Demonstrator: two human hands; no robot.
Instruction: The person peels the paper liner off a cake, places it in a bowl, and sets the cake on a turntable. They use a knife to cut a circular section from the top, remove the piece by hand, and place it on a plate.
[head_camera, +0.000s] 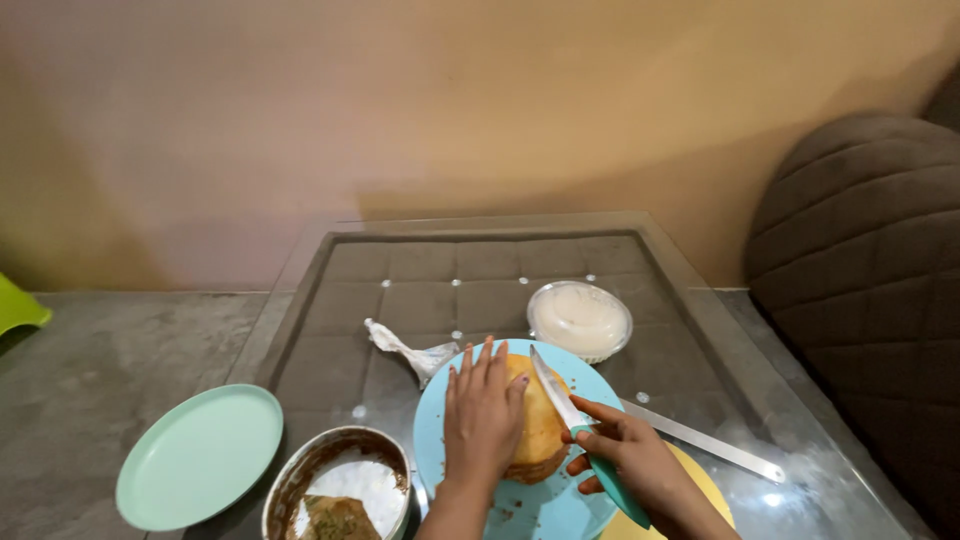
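Note:
A round golden-brown cake sits on a light blue plate near the front of a glass-topped table. My left hand lies flat on the cake's top, fingers spread. My right hand grips the teal handle of a knife, whose blade rests against the cake's right side, pointing away from me.
A mint green plate overhangs the table's left edge. A round metal baking tin with paper lining stands beside the blue plate. Further back are crumpled plastic wrap and a lidded white bowl. A long metal spatula lies right. A dark padded chair stands right.

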